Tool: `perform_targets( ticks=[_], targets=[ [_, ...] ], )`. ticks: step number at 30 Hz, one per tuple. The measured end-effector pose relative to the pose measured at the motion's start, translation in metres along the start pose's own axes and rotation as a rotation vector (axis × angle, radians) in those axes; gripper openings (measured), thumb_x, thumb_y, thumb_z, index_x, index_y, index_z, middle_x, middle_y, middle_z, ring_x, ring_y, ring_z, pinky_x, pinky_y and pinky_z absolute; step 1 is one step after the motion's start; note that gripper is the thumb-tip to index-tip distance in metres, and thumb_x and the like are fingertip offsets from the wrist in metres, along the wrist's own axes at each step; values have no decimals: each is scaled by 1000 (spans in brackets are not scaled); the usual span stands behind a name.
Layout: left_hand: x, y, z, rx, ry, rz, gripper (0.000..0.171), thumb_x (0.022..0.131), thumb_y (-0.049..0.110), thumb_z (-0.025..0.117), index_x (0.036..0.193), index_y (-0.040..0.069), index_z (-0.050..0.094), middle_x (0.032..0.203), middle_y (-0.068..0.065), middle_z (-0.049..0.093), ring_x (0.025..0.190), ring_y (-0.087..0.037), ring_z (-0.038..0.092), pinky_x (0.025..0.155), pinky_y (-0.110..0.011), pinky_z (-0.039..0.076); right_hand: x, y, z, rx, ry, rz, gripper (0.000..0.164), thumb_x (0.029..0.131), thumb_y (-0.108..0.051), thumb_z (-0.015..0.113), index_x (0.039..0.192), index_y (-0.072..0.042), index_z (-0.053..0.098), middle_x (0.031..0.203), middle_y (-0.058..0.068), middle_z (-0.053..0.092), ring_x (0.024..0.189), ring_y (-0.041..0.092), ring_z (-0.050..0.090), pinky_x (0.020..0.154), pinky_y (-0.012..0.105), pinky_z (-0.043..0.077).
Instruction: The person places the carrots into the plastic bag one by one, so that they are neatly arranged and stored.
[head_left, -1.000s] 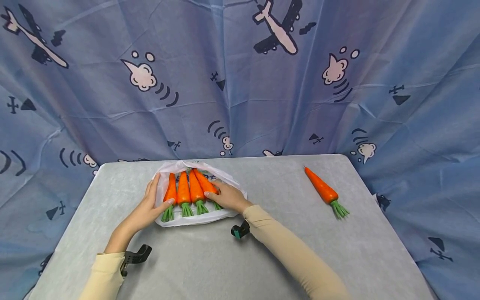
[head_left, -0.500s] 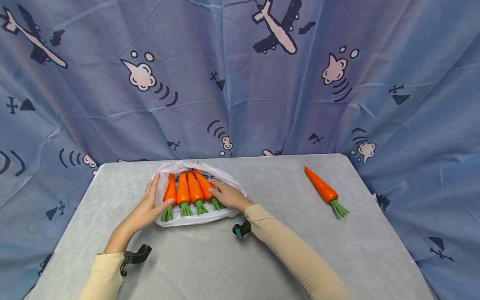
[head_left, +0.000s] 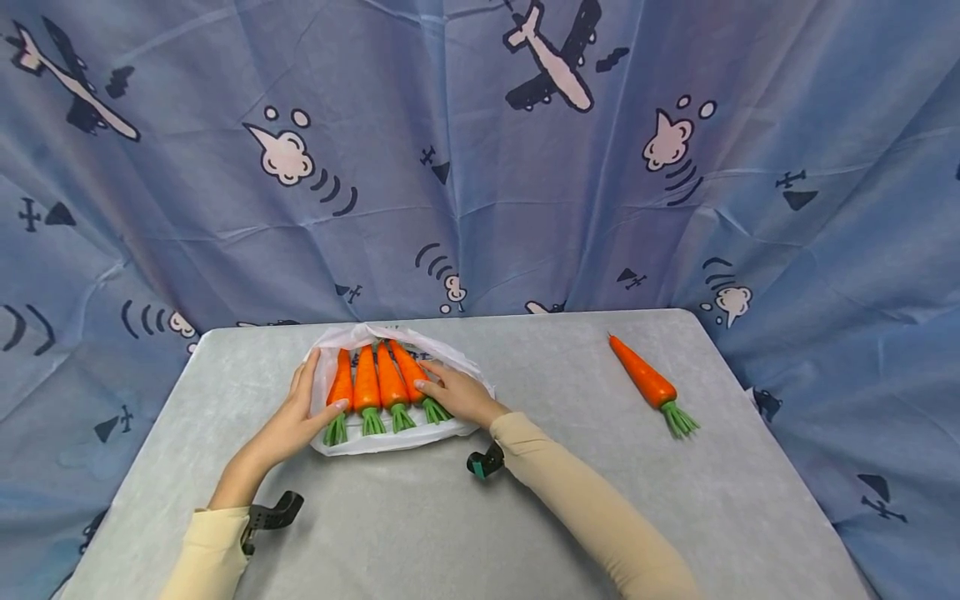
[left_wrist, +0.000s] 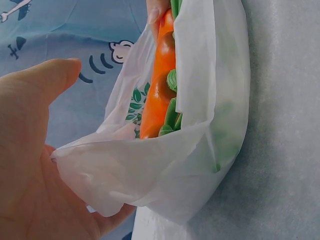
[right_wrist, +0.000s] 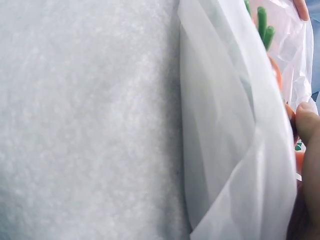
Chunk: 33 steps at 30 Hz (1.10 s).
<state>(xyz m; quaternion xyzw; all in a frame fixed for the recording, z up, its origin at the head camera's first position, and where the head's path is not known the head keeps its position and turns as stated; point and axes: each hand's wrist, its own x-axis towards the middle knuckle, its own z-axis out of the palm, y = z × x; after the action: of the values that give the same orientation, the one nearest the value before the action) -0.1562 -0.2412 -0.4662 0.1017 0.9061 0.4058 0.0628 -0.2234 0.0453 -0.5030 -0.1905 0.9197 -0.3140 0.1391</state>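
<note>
A white plastic bag [head_left: 375, 447] lies with its mouth spread, and several orange carrots [head_left: 366, 379] with green tops sit side by side in it. My left hand [head_left: 296, 417] is at the bag's left end. Its straight fingers lie along the outside, while the thumb [left_wrist: 62, 75] stands apart from the plastic in the left wrist view. Over the bag's right side, my right hand [head_left: 461, 396] holds the rightmost carrot [head_left: 407, 367] with thumb and fingertips. The bag wall hides much of that hold in the right wrist view.
One more carrot [head_left: 642, 373] lies on the right part of the grey-white table [head_left: 555, 400], its green top toward me. A blue curtain [head_left: 480, 167] with airplane prints hangs behind the table's far edge.
My right thumb has shifted slightly right onto the rightmost carrot, which has moved a little with it. The left hand has stayed in place.
</note>
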Motion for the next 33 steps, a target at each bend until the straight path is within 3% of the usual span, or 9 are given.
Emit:
perform_targets(
  ticks=[4, 7, 10, 13, 17, 25, 33],
  targets=[
    [-1, -1, -1, -8, -11, -12, 100, 98, 39, 60, 158, 20, -17, 164, -28, -9, 148, -56, 2, 112, -76, 14, -1, 1, 0, -1, 1, 0, 59, 102, -52, 44, 153, -23, 39, 144, 11, 58, 130, 29, 57, 110, 49, 44],
    [-1, -2, -1, -14, -19, -17, 101, 98, 40, 60, 158, 21, -18, 164, -28, -11, 148, -56, 0, 112, -77, 13, -2, 1, -1, 1, 1, -14, 60, 102, -52, 45, 153, -22, 39, 135, 11, 63, 118, 26, 62, 106, 46, 46],
    [-2, -2, -2, -18, -23, -22, 100, 98, 41, 60, 158, 21, -18, 164, -27, -12, 148, -56, -1, 112, -77, 13, -3, 1, -3, 5, 2, -29, 61, 101, -52, 46, 153, -21, 39, 110, 10, 69, 94, 21, 63, 93, 41, 51],
    [-2, -2, -2, -16, -24, -20, 100, 98, 41, 59, 158, 22, -19, 164, -27, -12, 148, -57, 0, 111, -77, 13, -5, 2, -7, 11, 1, -37, 61, 101, -52, 48, 153, -20, 40, 84, 4, 64, 73, 15, 57, 76, 35, 51],
    [-2, -1, -2, -9, -20, -14, 99, 98, 41, 59, 158, 23, -19, 163, -28, -12, 147, -58, 2, 111, -77, 14, -7, 5, -14, -5, 12, -39, 62, 100, -52, 49, 152, -19, 41, 68, -2, 56, 61, 11, 52, 68, 32, 49],
    [-3, -2, -3, -5, -13, -4, 100, 98, 39, 60, 158, 22, -18, 163, -28, -9, 147, -58, 4, 111, -77, 15, -9, 8, -25, 8, 32, -11, 59, 100, -44, 54, 151, -17, 43, 65, -1, 56, 55, 11, 52, 58, 24, 42],
    [-3, -2, -4, -9, -15, -11, 100, 98, 38, 60, 158, 22, -18, 164, -26, -11, 148, -56, -1, 111, -78, 13, -11, 8, -35, 11, 109, -16, 56, 98, -37, 60, 148, -15, 47, 65, 0, 55, 55, 11, 48, 53, 23, 37]
  ],
)
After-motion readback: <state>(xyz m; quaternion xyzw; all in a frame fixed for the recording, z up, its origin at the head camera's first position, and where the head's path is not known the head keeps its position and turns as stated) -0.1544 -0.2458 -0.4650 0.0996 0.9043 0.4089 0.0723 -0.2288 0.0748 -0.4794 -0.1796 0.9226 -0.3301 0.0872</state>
